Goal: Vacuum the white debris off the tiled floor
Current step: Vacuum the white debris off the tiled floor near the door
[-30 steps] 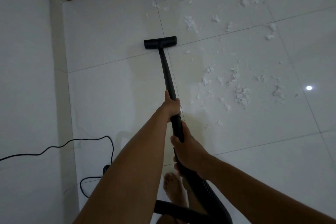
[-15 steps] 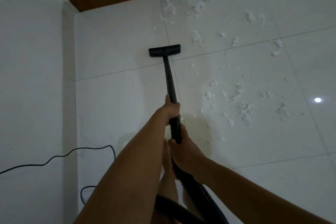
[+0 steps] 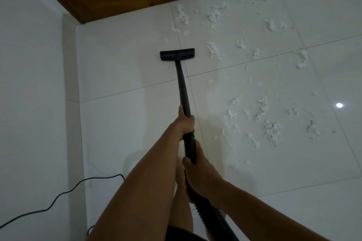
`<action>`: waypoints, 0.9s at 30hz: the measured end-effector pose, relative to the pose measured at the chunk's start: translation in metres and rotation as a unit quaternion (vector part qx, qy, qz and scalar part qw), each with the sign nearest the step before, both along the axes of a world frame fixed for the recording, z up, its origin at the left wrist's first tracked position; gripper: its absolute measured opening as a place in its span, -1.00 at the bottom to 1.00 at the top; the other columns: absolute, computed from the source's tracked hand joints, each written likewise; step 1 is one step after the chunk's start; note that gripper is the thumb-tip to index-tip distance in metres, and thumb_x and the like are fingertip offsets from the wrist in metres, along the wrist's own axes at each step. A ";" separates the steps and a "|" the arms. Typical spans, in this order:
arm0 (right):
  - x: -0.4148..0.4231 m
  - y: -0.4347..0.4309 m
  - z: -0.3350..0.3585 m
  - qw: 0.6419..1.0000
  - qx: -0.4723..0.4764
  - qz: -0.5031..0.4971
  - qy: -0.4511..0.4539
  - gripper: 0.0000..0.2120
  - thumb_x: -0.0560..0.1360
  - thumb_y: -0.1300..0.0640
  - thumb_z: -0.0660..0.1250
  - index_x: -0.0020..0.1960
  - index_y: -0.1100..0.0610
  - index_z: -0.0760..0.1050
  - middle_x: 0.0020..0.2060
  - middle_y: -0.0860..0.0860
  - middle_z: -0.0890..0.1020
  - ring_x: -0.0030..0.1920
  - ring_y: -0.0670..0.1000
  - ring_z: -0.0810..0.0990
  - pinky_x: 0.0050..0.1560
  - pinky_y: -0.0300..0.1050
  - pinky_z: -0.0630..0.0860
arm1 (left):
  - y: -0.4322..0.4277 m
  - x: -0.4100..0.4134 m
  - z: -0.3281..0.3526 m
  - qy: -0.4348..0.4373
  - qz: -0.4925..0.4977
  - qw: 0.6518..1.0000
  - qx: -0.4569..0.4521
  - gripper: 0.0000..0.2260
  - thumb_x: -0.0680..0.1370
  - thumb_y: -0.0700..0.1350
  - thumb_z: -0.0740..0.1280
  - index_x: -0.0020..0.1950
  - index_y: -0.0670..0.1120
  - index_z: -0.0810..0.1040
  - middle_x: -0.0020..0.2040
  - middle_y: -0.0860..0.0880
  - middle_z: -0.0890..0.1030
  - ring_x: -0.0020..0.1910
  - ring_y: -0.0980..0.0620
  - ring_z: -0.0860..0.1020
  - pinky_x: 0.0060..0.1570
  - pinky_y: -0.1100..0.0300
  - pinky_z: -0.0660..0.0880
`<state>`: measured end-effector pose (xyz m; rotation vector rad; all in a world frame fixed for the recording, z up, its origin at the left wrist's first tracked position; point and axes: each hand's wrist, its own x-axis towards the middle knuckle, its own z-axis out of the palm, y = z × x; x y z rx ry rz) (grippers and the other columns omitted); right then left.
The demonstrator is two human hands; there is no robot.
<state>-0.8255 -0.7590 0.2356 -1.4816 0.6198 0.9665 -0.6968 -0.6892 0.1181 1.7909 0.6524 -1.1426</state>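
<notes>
While my left hand (image 3: 185,121) and right hand (image 3: 197,170) curl round the long black vacuum wand (image 3: 182,88), its flat head (image 3: 177,54) sits left of the fluffy white debris (image 3: 271,131).

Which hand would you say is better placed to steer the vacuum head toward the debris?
Probably left: the left hand grips the wand farther forward, nearer the vacuum head; the right hand holds back by the hose.

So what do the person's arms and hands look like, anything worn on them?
Both arms are bare to the frame's edge: no sleeves show. The left hand and right hand wear no gloves, and no watch, bracelet or ring is visible.
</notes>
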 end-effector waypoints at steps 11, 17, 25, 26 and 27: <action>0.089 0.047 0.002 0.999 -0.008 -0.044 0.031 -0.40 0.71 0.06 0.10 0.57 -0.38 -0.11 -0.23 0.15 0.56 -0.55 -0.06 0.52 -0.52 -0.20 0.51 | 0.037 0.094 0.003 0.001 -0.036 0.999 0.001 -0.36 0.70 -0.04 0.11 0.61 0.20 -0.25 -0.05 -0.18 0.54 -0.22 -0.01 0.54 -0.26 0.10 0.55; 0.123 0.061 -0.002 0.999 -0.028 -0.042 0.015 -0.42 0.72 0.06 0.09 0.60 -0.30 -0.09 -0.25 0.11 0.54 -0.62 -0.16 0.46 -0.58 -0.31 0.42 | 0.049 0.129 0.000 -0.002 -0.044 0.999 0.004 -0.36 0.70 -0.05 0.12 0.61 0.20 -0.25 -0.08 -0.17 0.53 -0.23 -0.01 0.53 -0.27 0.10 0.55; 0.150 0.065 -0.007 0.998 -0.036 -0.045 0.015 -0.42 0.71 0.07 0.09 0.59 -0.31 -0.07 -0.25 0.11 0.54 -0.58 -0.13 0.47 -0.57 -0.30 0.42 | 0.051 0.156 -0.004 0.001 -0.041 0.999 0.001 -0.36 0.70 -0.04 0.11 0.61 0.21 -0.26 -0.08 -0.17 0.55 -0.20 -0.02 0.54 -0.18 0.06 0.59; 0.152 0.065 -0.008 0.998 -0.037 -0.042 0.013 -0.41 0.71 0.07 0.09 0.60 -0.31 -0.08 -0.24 0.11 0.54 -0.59 -0.14 0.47 -0.57 -0.30 0.42 | 0.051 0.159 -0.005 0.000 -0.041 0.999 0.002 -0.35 0.70 -0.03 0.11 0.61 0.22 -0.26 -0.08 -0.17 0.55 -0.20 -0.02 0.54 -0.17 0.06 0.59; 0.153 0.064 -0.008 0.998 -0.039 -0.039 0.012 -0.41 0.71 0.07 0.09 0.60 -0.30 -0.08 -0.24 0.11 0.54 -0.60 -0.15 0.47 -0.57 -0.31 0.42 | 0.050 0.160 -0.006 -0.003 -0.041 0.999 0.003 -0.35 0.69 -0.03 0.11 0.61 0.21 -0.26 -0.08 -0.17 0.56 -0.20 -0.03 0.55 -0.17 0.06 0.59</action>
